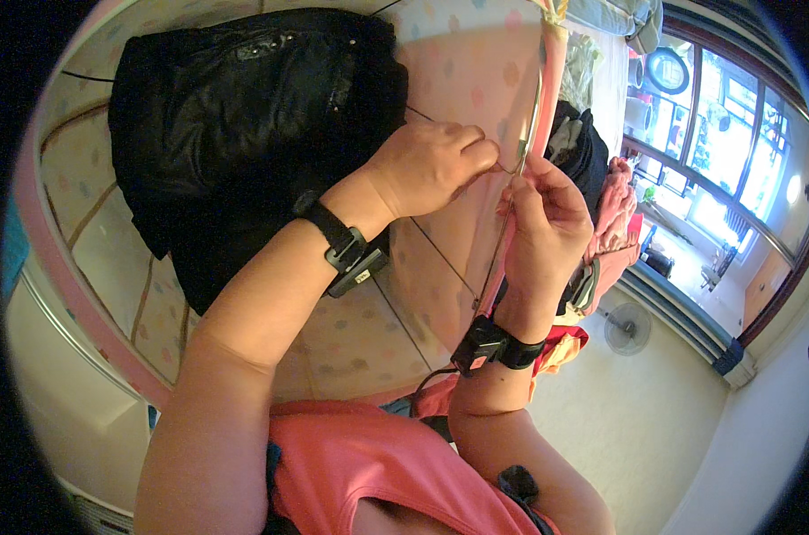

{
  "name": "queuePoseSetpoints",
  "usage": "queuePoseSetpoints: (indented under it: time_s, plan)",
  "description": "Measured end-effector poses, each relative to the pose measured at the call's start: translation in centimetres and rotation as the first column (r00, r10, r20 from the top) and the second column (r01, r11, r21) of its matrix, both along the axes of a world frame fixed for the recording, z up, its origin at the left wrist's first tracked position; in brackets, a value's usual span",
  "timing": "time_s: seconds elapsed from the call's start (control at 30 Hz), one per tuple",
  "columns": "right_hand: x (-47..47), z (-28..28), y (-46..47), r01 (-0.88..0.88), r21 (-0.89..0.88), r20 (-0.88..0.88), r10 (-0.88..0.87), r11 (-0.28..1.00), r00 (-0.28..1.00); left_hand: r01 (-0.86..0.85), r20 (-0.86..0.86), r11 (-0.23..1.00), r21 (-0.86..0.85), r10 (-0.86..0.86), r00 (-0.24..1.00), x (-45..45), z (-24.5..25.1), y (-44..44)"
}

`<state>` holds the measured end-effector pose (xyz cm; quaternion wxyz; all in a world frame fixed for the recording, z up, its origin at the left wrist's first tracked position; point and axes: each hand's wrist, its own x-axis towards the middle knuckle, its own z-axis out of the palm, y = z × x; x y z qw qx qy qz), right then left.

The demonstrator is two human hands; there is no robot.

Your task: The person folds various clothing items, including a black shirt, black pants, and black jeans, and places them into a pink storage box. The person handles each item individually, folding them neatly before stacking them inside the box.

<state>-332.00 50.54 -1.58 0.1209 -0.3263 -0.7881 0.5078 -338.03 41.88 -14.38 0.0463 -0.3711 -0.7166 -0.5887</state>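
Note:
My right hand (545,214) pinches a slim metal rod (533,120) between thumb and fingertips. The rod runs along a pink fabric edging (553,93). Close beside it, my left hand (438,157) has its fingers curled around the end of a thin dark wire (508,168), close against the rod. Curled fingers partly hide the contact. Behind my left forearm lies a black leather-like article (244,134) with small metal studs; whether it is a garment or a bag I cannot tell. Beneath it spreads pale spotted fabric (465,80).
Thin dark lines (444,257) cross the spotted fabric. Clothes in black and pink (615,200) are heaped beyond the pink edging. A fan (627,328) stands on the pale floor (618,435), near a window (719,127). Both wrists carry strapped devices, and a cable (421,388) trails from the right one.

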Motion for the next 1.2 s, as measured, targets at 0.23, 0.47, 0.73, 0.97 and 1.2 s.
queuePoseSetpoints:
  time_s: [0.23, 0.47, 0.73, 0.97, 1.2]
  plan:
    - [-0.2, 0.3, -0.4, -0.05, 0.019, 0.037, 0.05, 0.999, 0.998, 0.009, 0.091, 0.997, 0.075, -0.016, 0.996, -0.2, 0.8, -0.5]
    - [-0.5, -0.2, -0.4, -0.051, -0.036, 0.022, 0.052, 0.998, 0.998, 0.093, 0.055, 0.99, 0.103, -0.099, 0.994, -0.7, 0.2, -0.4]
    - [-0.3, -0.7, -0.5, 0.054, -0.237, -0.077, -0.074, 0.97, 0.994, 0.014, 0.129, 0.992, 0.127, -0.03, 0.991, -2.3, 0.2, -0.2]
    - [-0.6, -1.5, 0.0, 0.056, -0.26, -0.128, -0.091, 0.964, 0.988, 0.018, 0.156, 0.996, 0.091, -0.032, 0.987, 0.8, 0.6, -0.9]
    - [-0.4, -1.3, -0.4, 0.084, -0.091, -0.126, -0.095, 0.992, 0.987, 0.035, 0.208, 0.997, 0.064, -0.048, 0.977, 1.1, 1.1, -0.1]
